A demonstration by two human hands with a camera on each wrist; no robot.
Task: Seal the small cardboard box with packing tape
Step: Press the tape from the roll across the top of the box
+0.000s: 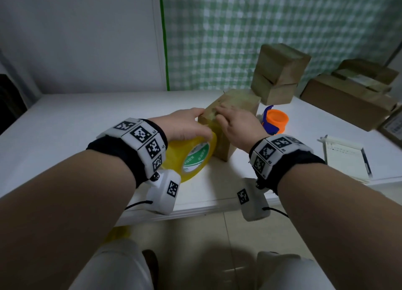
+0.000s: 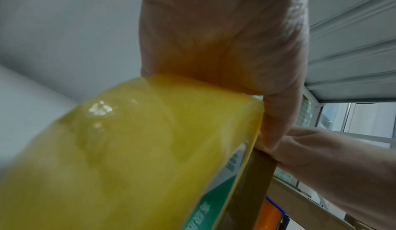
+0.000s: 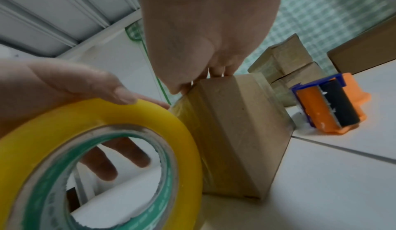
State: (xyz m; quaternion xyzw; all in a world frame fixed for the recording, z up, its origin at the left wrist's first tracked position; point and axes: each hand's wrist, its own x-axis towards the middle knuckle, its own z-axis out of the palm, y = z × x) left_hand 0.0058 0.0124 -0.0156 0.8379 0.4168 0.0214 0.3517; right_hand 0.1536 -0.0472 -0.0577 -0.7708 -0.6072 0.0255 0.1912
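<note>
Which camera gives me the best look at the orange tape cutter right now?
Right wrist: the orange tape cutter shows whole, blade side visible, beside the small box. Head view shows it partly behind the right hand; left wrist shows only a sliver.

Head view: room dim, light soft and even. White table (image 1: 87,124) brightest part; floor at bottom dark, big shadow seen there. Edges bent by wide lens, corners stretched. Stacked boxes (image 1: 280,72) at upper right a bit fuzzy.

Left wrist view: yellow tape roll (image 2: 128,157) too close, blurred, small white glare spot at middle left.

Right wrist view: brighter, table washed out at right; left hand (image 3: 64,81) at left blurred, edges curved.
</note>
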